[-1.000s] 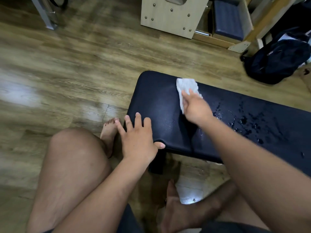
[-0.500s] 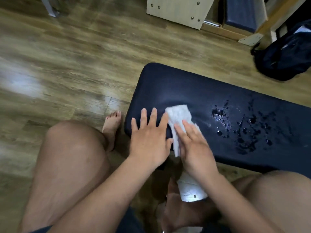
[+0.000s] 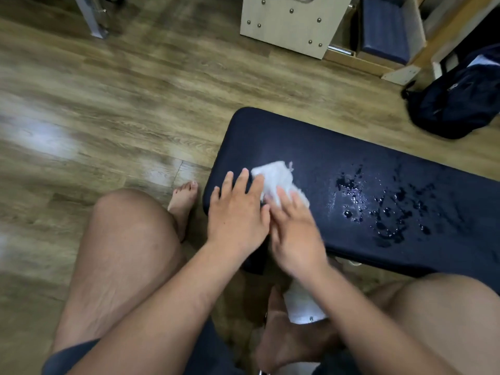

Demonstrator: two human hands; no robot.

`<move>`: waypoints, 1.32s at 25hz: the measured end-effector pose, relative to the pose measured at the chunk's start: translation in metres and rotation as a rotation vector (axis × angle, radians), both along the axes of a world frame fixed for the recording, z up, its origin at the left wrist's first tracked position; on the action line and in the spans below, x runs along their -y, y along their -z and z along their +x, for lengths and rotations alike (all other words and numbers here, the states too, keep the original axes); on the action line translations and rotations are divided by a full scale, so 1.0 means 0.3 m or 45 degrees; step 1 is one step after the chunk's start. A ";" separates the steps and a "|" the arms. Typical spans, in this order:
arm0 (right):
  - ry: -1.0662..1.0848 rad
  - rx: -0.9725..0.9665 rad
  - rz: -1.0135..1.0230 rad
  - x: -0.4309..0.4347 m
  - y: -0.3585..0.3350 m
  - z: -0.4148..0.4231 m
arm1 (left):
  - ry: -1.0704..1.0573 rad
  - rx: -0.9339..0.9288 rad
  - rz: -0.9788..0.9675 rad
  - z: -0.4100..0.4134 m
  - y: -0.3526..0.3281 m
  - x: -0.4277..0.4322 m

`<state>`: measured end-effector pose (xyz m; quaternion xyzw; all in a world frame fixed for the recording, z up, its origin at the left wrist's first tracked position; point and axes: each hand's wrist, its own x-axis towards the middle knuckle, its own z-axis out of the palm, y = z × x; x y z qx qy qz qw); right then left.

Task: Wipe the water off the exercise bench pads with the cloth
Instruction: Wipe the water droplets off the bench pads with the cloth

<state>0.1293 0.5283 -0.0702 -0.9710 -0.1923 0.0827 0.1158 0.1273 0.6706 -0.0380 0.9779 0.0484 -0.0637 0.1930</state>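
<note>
Flat right hand [image 3: 295,234] presses the small white cloth [image 3: 273,180]; flat left hand [image 3: 238,212] holds nothing. That little cloth may only smear the water drops [image 3: 384,212] at three o'clock.

The padded bench top [image 3: 297,136] is dark navy blue with shiny water drops [image 3: 384,212], the crumpled cloth [image 3: 274,175] is white, the wooden plank floor [image 3: 121,90] is brown with streaky grain lines, and the soft bag [image 3: 460,106] is dark blue
</note>
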 end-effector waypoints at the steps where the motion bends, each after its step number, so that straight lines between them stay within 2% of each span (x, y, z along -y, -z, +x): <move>1: -0.028 -0.018 0.001 0.019 0.000 -0.087 | 0.004 0.007 -0.003 0.003 0.001 0.001; 4: -0.026 -0.014 -0.068 0.079 -0.006 -0.118 | 0.033 -0.014 0.009 -0.006 0.003 0.016; 7: 0.070 0.021 -0.226 0.101 0.013 0.115 | 0.034 -0.043 0.038 -0.025 0.002 0.014; 11: 0.264 -0.151 -0.297 0.090 -0.028 0.413 | -0.009 -0.106 0.049 -0.041 0.010 -0.027; 13: 0.267 -0.167 -0.231 0.087 -0.044 0.360 | -0.021 -0.107 0.051 -0.042 0.006 -0.037; 16: 0.254 -0.142 -0.141 0.097 -0.029 0.079 | -0.027 -0.102 0.052 -0.019 0.010 -0.037; 19: 0.211 -0.184 -0.255 0.070 -0.040 -0.207 | 0.024 -0.099 0.069 -0.019 0.020 -0.019; 21: 0.260 -0.256 -0.341 0.053 -0.052 -0.223 | 0.045 -0.093 0.091 -0.035 0.024 -0.017; 25: 0.333 -0.214 -0.288 0.045 -0.039 0.117 | 0.007 -0.095 0.063 -0.043 0.024 -0.039; 29: 0.383 -0.332 -0.311 0.044 -0.036 0.564 | 0.044 -0.093 0.054 -0.037 0.034 -0.062; 31: 0.440 -0.357 -0.289 0.027 -0.048 0.669 | 0.067 -0.093 0.046 -0.033 0.034 -0.065; 33: 0.453 -0.343 -0.280 -0.003 -0.048 0.641 | 0.052 -0.100 0.032 -0.026 0.026 -0.066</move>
